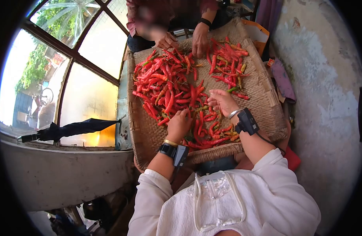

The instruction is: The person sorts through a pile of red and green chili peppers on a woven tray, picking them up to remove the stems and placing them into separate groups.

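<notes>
Directly beyond the left hand (179, 125), a heap of red chillies (162, 78).

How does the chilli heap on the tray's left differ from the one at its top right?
The left heap is much larger; the top-right heap is smaller. The left heap is piled thick, while the top-right heap lies thinner and looser. Both are mostly red chillies on the same woven tray.

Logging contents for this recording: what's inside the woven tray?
Heaped peppers, mostly red, some yellowish or green, lie in the tray, with bare weave around them. Anything buried beneath the heaps is covered.
</notes>
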A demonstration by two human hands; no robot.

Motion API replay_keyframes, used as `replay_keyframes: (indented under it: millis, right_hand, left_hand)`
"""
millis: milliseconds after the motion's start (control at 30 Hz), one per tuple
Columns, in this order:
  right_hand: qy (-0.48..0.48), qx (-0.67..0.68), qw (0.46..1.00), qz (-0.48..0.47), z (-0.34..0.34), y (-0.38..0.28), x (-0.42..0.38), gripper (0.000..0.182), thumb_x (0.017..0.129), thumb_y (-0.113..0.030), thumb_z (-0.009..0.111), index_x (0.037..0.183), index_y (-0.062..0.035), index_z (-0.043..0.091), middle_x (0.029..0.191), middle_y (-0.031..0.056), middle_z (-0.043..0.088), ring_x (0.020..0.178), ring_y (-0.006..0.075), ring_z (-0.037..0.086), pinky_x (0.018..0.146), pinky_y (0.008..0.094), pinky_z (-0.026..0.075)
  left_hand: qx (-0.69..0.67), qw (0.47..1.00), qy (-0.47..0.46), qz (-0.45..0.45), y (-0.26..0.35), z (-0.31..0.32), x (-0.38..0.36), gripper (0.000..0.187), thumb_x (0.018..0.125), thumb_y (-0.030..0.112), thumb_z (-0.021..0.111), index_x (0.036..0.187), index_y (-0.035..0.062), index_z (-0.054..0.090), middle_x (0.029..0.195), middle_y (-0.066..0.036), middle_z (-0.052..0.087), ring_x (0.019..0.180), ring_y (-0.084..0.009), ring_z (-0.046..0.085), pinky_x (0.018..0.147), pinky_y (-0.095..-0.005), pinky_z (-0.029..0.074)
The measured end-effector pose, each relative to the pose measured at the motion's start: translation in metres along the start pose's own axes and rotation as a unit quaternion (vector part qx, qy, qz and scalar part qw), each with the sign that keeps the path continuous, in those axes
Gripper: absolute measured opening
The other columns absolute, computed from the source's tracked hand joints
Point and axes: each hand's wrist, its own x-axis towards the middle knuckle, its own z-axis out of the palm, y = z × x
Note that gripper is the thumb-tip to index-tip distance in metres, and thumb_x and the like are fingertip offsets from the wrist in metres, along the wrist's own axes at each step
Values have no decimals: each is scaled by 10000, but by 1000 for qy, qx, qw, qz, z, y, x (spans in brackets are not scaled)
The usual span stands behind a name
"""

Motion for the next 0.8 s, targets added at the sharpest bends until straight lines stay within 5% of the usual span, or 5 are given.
replay_keyframes:
  millis: [100, 200, 467, 700, 800]
  right_hand:
    - [-103, -212, 972, 13, 27, 21, -4, 322, 849, -173, 539, 1129, -17, 507, 832, 71, 603, 681, 144, 598, 568, 264, 492]
    - [-90, -482, 838, -239, 31, 41, -5, 405, 748, -91, 550, 1148, -49, 504, 854, 127, 589, 781, 266, 577, 711, 371, 466]
    - [-55, -612, 731, -298, 29, 30, -15, 420, 786, -78, 491, 1192, -184, 464, 955, 153, 551, 830, 353, 574, 702, 441, 482]
    - [-41, -641, 664, -382, 29, 36, -10, 149, 751, -132, 587, 892, -141, 540, 752, 76, 562, 689, 304, 591, 591, 413, 483]
    - [42, -611, 686, -393, 28, 20, -11, 82, 770, -152, 586, 843, -122, 564, 709, 90, 582, 663, 299, 591, 556, 399, 469]
  left_hand:
    - [-11, 999, -40, 4, 0, 3, -3, 488, 733, 197, 632, 1175, 86, 458, 953, -166, 586, 784, -339, 598, 661, -427, 483]
    - [-15, 999, -8, 30, -4, 11, -3, 425, 761, 166, 589, 1162, 78, 482, 908, -178, 601, 779, -347, 596, 658, -419, 480]
    - [-36, 991, 73, 102, 21, -11, -6, 94, 760, 138, 565, 804, 88, 631, 725, -102, 580, 632, -293, 590, 545, -389, 483]
    - [-68, 983, 4, 171, 29, -23, -12, 110, 753, 135, 569, 844, 101, 620, 757, -94, 584, 645, -294, 590, 542, -383, 481]
    - [-107, 982, 71, 139, 67, -74, -18, 162, 753, 118, 615, 910, 78, 604, 827, -93, 597, 629, -261, 598, 545, -334, 491]
